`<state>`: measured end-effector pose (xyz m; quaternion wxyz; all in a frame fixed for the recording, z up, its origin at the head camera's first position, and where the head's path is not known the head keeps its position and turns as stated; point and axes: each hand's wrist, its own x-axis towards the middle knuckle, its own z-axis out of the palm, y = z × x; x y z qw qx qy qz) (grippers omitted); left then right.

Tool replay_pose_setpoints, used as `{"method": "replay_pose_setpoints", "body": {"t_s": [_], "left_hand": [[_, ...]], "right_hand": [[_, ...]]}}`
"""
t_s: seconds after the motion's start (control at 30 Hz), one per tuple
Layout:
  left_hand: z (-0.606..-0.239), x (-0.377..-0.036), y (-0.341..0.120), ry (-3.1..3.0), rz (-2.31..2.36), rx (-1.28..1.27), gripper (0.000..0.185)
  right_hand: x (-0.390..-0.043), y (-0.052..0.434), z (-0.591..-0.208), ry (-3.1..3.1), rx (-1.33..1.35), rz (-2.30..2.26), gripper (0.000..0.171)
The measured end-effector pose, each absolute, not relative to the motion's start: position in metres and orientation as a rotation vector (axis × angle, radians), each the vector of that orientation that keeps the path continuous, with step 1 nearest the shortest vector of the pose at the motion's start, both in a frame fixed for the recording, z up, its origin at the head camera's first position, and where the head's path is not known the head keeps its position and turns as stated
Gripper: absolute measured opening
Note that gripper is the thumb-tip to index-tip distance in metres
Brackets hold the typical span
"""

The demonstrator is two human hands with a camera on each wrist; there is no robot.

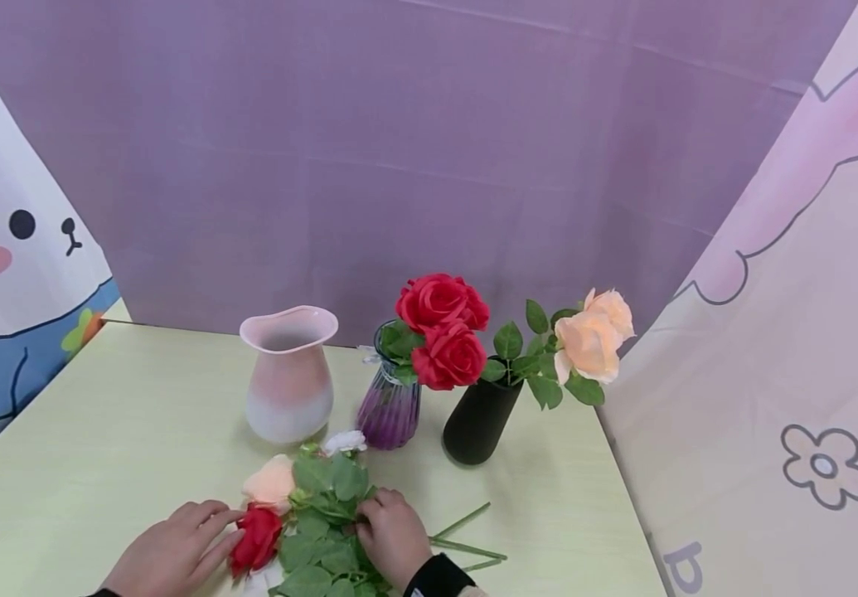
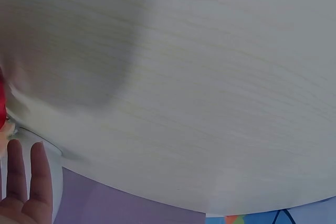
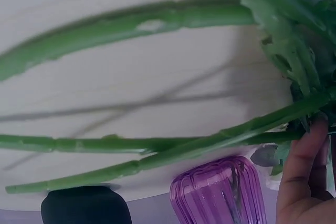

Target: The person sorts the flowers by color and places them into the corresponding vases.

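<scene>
So the pale green table (image 1: 100, 414) has three vases lined up at the back. The pink vase (image 1: 289, 373) on the left looks empty, nothing sticking out of it. The purple glass vase (image 1: 390, 406) in the middle has two red roses (image 1: 443, 332) in it already, and the black vase (image 1: 479, 419) on the right has the peach roses (image 1: 594, 336). So I'd say two vases are done and one is left to fill.

The leftover bunch of flowers (image 1: 309, 514) is lying flat at the front edge: a red bloom, a peach one, a small white one, lots of leaves, stems pointing right.

The right hand (image 1: 393, 539) sits on the leafy middle with fingers curled into the stems, looks like a grip. The left hand (image 1: 175, 551) is flat, fingers straight, fingertips touching the red bloom, not holding anything.
</scene>
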<state>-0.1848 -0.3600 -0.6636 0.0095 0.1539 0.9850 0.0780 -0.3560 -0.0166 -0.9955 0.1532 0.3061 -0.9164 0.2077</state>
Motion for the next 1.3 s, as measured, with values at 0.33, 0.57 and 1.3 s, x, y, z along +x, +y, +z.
{"method": "replay_pose_setpoints", "body": {"t_s": [0.33, 0.57, 1.3], "left_hand": [[-0.564, -0.159, -0.311, 3.021, 0.137, 0.3, 0.045], [-0.571, -0.166, -0.314, 3.022, 0.149, 0.301, 0.048], [-0.552, -0.171, -0.303, 3.079, 0.183, 0.349, 0.047]], "right_hand": [[-0.35, -0.012, -0.956, -2.662, 0.81, 0.64, 0.013], [-0.346, -0.005, -0.931, -2.594, 0.8, 0.617, 0.013], [-0.335, 0.035, -0.807, -2.358, 0.801, 0.827, 0.028]]}}
